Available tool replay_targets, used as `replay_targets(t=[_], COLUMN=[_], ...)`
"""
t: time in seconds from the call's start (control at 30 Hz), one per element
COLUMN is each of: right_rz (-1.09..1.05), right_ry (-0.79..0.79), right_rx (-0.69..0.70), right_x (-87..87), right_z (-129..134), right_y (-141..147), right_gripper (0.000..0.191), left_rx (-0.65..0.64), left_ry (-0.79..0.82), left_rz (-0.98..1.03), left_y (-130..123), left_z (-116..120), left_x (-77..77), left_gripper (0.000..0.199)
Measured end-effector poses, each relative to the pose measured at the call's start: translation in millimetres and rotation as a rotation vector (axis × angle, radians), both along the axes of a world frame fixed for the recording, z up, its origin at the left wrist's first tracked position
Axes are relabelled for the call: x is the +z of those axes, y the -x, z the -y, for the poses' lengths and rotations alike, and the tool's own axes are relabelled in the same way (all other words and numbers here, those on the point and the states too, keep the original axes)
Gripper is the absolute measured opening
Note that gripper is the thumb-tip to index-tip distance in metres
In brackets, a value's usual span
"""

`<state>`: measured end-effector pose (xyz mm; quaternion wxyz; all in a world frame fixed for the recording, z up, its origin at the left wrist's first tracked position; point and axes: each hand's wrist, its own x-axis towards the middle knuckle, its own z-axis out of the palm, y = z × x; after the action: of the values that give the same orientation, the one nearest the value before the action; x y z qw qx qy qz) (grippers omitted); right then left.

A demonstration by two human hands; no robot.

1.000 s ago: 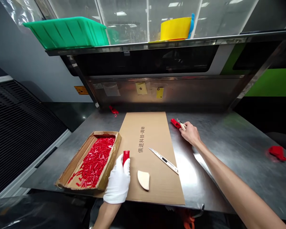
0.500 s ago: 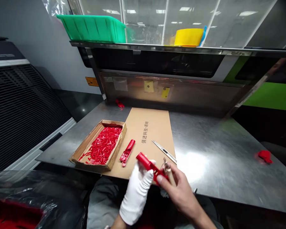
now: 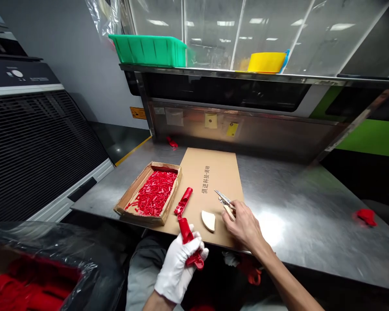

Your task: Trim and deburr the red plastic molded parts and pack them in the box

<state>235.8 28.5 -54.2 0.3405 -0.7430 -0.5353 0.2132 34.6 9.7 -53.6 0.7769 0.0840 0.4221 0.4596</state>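
Observation:
My left hand (image 3: pixel 181 259), in a white glove, is closed around a red plastic part (image 3: pixel 186 231) with a tubular upper end, held near the table's front edge. My bare right hand (image 3: pixel 244 224) is closed on small nippers (image 3: pixel 228 211) with cream handles, low over the cardboard sheet (image 3: pixel 220 168). Their jaws point away from me, beside a utility knife (image 3: pixel 221 195) partly hidden by the hand. A cream wedge-shaped piece (image 3: pixel 208 220) lies between my hands; its kind is unclear. Another red plastic part (image 3: pixel 183 201) rests on the cardboard, left of the wedge.
A shallow cardboard box (image 3: pixel 119 208) with many small red pieces stands at left. Red scraps (image 3: pixel 172 143) lie at the back, and a red piece (image 3: pixel 366 217) at far right. Bottom left, a dark plastic-lined container (image 3: pixel 97 268) holds red parts. A green bin (image 3: pixel 149 51) sits on the shelf.
My right hand, with the nippers, has moved away from the red part and forward toward the knife. My left hand keeps the part, now lower. The cream wedge has come into view.

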Motion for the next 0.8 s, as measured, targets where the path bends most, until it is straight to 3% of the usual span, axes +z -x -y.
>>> replay_targets(t=[0.17, 0.3, 0.5, 0.8], right_rz=[-0.13, -0.307, -0.517, -0.699], right_ry=[0.023, 0.052, 0.086, 0.109], right_rx=[0.181, 0.351, 0.427, 0.457], right_x=[4.2, 10.7, -1.3, -4.2], right_z=[8.3, 27.4, 52.3, 68.4], right_y=[20.1, 38.1, 59.4, 77.8], right_gripper=[0.022, 0.023, 0.033, 0.038], left_rx=[-0.038, -0.132, 0.043, 0.046], left_ry=[-0.019, -0.097, -0.139, -0.312], left_rz=[-0.018, 0.044, 0.092, -0.027], left_y=[6.3, 7.4, 4.6, 8.2], left_z=[4.5, 7.5, 14.2, 25.3], left_x=[-3.9, -10.1, -25.5, 2.6], left_gripper=[0.061, 0.052, 0.026, 0.029])
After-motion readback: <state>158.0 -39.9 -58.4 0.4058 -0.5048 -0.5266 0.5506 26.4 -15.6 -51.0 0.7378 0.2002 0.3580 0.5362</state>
